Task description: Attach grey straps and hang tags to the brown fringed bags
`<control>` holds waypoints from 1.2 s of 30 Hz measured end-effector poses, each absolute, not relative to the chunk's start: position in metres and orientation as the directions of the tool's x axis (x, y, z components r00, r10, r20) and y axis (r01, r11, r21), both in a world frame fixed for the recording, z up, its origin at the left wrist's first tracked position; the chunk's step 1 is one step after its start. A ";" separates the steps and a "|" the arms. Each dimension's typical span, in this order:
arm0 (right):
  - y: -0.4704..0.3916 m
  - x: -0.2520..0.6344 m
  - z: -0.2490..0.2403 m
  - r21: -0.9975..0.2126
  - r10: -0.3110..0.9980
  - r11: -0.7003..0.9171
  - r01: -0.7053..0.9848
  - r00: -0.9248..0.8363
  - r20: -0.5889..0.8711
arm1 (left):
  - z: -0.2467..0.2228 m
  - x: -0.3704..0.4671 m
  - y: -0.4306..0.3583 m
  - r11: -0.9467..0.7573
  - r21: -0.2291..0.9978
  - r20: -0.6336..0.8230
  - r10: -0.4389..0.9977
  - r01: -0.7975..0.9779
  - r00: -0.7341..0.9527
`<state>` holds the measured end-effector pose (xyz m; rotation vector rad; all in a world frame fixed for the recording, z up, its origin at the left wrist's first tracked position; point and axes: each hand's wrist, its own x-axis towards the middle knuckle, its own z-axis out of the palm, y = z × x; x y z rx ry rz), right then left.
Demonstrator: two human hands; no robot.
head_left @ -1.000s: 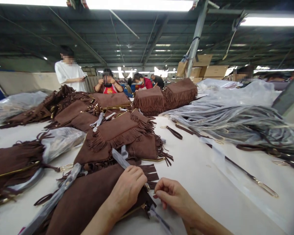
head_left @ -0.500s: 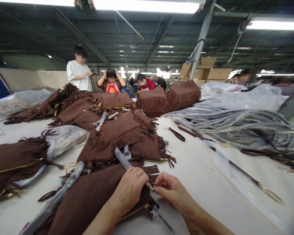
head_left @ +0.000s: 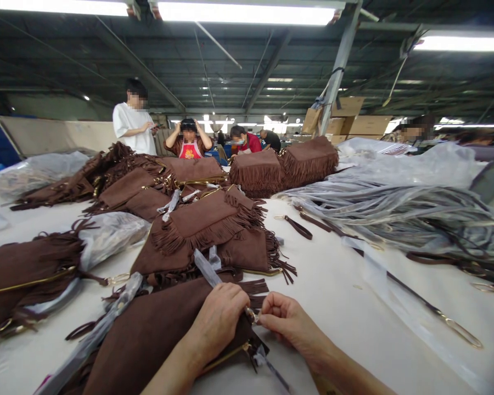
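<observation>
Fringed bags (head_left: 206,219) are crowding the worktop (head_left: 346,318) ahead, while plastic-wrapped straps (head_left: 395,214) are lying heaped to the right. A plain brown bag (head_left: 148,329) is lying nearest, running out of frame below. The right hand (head_left: 286,318) is pinching a small metal fitting (head_left: 252,315) at its edge; the left hand (head_left: 224,310) is covering the bag's corner, its fingertips hiding, so its grip cannot be told.

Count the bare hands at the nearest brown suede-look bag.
2: the left hand on the bag, the right hand beside it, fingertips at the metal hardware.
</observation>
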<state>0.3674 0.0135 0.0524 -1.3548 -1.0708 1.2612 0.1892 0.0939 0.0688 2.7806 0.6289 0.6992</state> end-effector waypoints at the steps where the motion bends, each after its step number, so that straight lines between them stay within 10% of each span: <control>1: 0.015 0.367 0.051 -0.989 0.985 -0.150 -0.011 0.083 -0.151 | 0.069 0.189 0.094 -0.888 0.296 0.403 0.450 0.352 0.797; 36: 0.017 0.342 0.054 -0.995 0.994 -0.057 0.080 0.102 -0.049 | 0.066 0.191 0.093 -0.862 0.278 0.291 0.497 0.424 0.818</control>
